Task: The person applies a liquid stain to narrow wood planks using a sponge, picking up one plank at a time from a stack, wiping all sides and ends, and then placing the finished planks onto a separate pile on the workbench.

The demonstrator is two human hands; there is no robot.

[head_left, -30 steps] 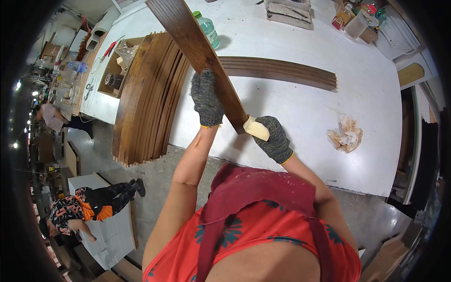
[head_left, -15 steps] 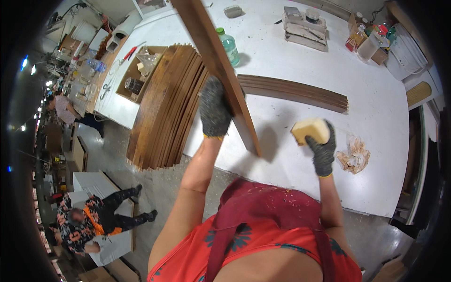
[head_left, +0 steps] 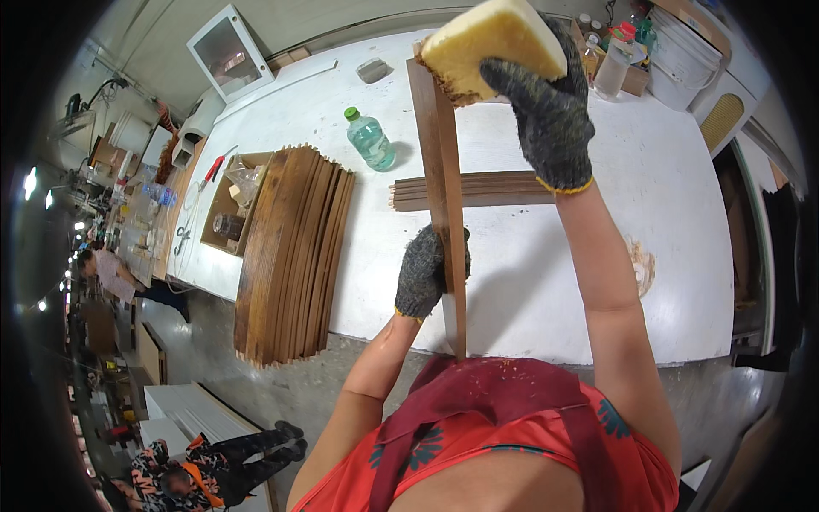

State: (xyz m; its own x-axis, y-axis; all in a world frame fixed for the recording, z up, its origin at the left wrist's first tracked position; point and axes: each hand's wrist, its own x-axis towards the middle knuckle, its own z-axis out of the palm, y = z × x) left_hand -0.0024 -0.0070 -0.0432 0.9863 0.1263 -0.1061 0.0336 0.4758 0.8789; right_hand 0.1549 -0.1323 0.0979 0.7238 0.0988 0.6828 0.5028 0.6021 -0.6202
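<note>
Here we are at the white table (head_left: 674,188), and both gloved hands are busy. The left hand (head_left: 429,271) has its grip closed around one long brown wooden strip (head_left: 444,162), the dark knitted glove showing on either side of the wood. We see that strip running lengthwise away from the body, its near end by the maroon apron (head_left: 478,388), its far end out beyond the left hand, crossing our view of a low bundle of strips (head_left: 503,189) lying sideways on the tabletop.

And up top, the right hand (head_left: 550,115)! It is clamped on a thick yellow sponge (head_left: 490,47), thumb across the near face, the lower edge stained brown. The sponge sits right over the strip's far end as we look down, though it covers the spot, so we can't be sure whether the two touch.

Over to the left we have a big stack of brown strips (head_left: 294,256) along the table edge, then a cardboard box (head_left: 223,198) just beside it with a dark jar (head_left: 228,225) inside, and scissors (head_left: 182,236) next to that. A green-capped bottle (head_left: 370,141) stands between the stack and the held strip. On the right, crumpled paper (head_left: 642,269) peeks out past the right forearm, and a white bucket (head_left: 684,53) stands at the far corner.
</note>
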